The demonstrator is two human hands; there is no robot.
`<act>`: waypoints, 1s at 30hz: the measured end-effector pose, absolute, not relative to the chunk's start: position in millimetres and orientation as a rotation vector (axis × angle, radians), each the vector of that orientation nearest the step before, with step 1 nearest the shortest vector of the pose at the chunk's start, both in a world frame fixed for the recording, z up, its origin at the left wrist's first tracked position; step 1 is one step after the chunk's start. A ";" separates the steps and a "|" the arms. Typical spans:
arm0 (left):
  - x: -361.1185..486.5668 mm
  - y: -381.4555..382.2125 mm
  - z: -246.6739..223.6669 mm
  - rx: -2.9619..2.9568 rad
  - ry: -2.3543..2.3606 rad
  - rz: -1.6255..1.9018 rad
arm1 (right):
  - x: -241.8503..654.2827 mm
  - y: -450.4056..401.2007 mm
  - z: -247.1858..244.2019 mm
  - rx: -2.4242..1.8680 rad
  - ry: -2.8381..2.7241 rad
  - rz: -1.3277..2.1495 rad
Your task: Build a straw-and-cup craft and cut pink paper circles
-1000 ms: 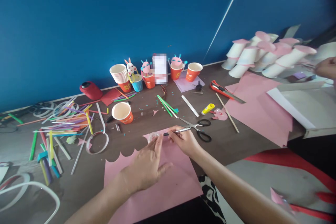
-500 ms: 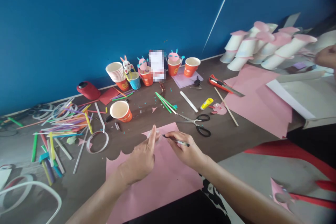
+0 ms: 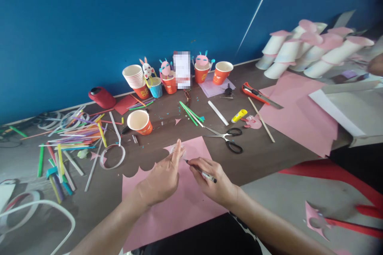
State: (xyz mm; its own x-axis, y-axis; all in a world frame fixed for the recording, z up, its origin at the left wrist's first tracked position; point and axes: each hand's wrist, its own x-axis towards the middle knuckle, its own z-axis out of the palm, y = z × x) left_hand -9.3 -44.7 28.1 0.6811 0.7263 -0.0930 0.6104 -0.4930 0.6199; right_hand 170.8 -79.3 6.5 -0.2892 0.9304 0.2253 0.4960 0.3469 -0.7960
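A large sheet of pink paper [image 3: 176, 217] lies before me, with scalloped cut-outs along its far left edge. My left hand [image 3: 163, 177] is on the paper, index finger raised and the other fingers folded, pressing a small round clear piece [image 3: 172, 148] near the sheet's far edge. Most of that piece is hidden by the fingers. Between the fingers and thumb of my right hand [image 3: 220, 179] is a pen [image 3: 208, 175], its tip at the paper close beside the round piece. Just beyond the right hand, black-handled scissors [image 3: 226, 136] lie with their blades slightly apart.
Cut straws [image 3: 74, 135] and tape rolls [image 3: 112, 156] spread leftward. Paper cups [image 3: 140, 122] stand along the wall, some with figures. Rightward lie a glue stick [image 3: 239, 116], a box cutter [image 3: 260, 95] and pink sheets [image 3: 299, 123]. Another person's hand [image 3: 375, 65] shows at far right.
The pen tip has shifted slightly down along the near side of the round piece. My left hand stays in place on the paper. The view has shifted a little.
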 end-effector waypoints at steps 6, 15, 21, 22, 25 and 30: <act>-11.1 -43.6 29.2 2.263 0.987 0.261 | 161.2 -84.5 6.6 -1.143 -1.962 0.797; -18.8 -33.5 30.1 2.120 0.905 0.243 | 163.2 -87.4 11.0 -1.078 -2.157 0.703; -23.2 -27.8 25.9 2.039 0.887 0.244 | 161.1 -87.7 8.4 -1.139 -2.225 0.620; -23.0 -27.9 25.8 2.032 0.894 0.243 | 160.8 -87.8 7.6 -1.139 -2.230 0.620; -20.4 -29.6 28.1 2.051 0.911 0.235 | 159.3 -88.1 5.4 -1.132 -2.250 0.624; -15.8 -32.1 32.0 2.092 0.927 0.171 | 153.7 -88.3 2.5 -1.120 -2.306 0.604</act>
